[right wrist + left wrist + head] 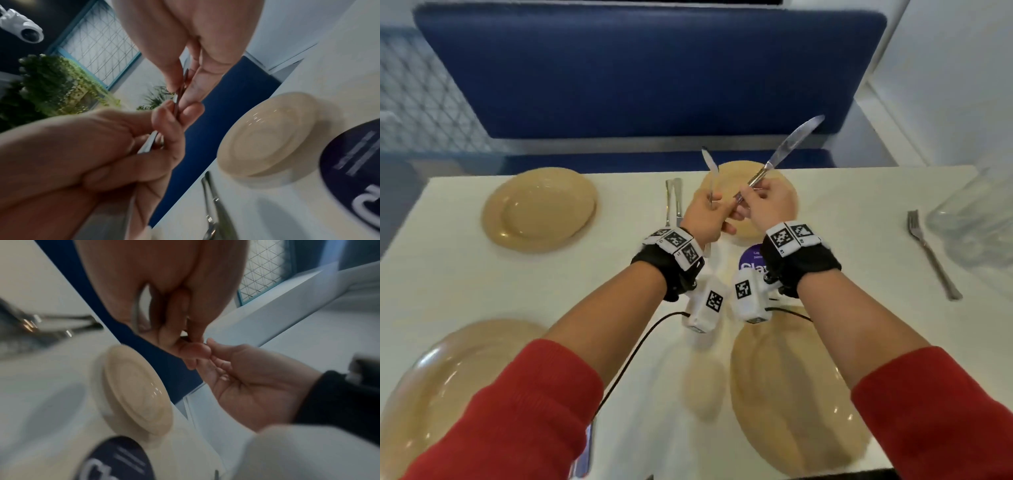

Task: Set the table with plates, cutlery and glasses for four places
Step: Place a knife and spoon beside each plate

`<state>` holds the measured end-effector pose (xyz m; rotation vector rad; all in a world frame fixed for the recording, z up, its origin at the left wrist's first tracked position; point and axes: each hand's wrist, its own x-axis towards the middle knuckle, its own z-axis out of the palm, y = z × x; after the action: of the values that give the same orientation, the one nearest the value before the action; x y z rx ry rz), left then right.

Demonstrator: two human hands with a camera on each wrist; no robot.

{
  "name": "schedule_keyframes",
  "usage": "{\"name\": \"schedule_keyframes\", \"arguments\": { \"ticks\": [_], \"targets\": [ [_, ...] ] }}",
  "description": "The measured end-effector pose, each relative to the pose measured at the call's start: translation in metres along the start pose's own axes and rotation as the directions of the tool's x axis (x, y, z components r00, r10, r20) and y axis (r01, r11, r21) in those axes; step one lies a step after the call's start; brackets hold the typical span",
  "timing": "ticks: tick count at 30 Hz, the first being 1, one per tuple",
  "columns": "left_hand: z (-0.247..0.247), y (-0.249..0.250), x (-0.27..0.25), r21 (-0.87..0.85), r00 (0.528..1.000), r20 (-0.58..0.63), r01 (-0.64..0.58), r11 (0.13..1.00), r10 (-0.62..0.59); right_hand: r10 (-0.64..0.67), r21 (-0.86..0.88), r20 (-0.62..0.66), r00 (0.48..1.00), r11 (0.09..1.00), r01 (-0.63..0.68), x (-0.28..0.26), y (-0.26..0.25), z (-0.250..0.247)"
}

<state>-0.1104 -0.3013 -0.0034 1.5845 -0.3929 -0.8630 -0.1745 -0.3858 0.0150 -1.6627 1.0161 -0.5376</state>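
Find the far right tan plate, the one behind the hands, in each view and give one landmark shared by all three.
Head: far right plate, upper centre, partly hidden behind both hands.
Left wrist: lower centre-left, seen obliquely.
Right wrist: right of centre, beside the table edge.
Shared landmark: the dark purple round sticker just on the near side of the plate, also in the left wrist and right wrist views.

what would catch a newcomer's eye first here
Probably the two knives raised over the middle of the table: the right hand grips a knife angled up to the right, the left hand holds another knife upright. Four tan plates ring them, such as the far left plate.
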Motion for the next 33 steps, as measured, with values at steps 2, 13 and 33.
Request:
{"name": "schedule_keyframes", "arguments": {
  "ticks": [2, 13, 33],
  "targets": [
    [-0.040, 0.000, -0.016, 0.021, 0.999, -0.033, -0.019, 1.000, 0.019, 0.002, -0.099, 0.037, 0.999, 0.995, 0.001, -0.017, -0.008, 0.028],
    [-0.176, -0.014, -0.070, 0.221, 0.995, -0.099, 0.042, 0.974, -0.021, -0.249, -0.656, 0.623, 0.742, 0.351, 0.668, -0.061, -0.030, 0.110],
    [-0.385, -0.041, -0.075, 0.227, 0.778, -0.628, 0.203, 0.953, -0.016, -0.062, -0.586, 0.659, 0.749, 0.581, 0.564, -0.101, -0.079, 0.289]
  ]
}}
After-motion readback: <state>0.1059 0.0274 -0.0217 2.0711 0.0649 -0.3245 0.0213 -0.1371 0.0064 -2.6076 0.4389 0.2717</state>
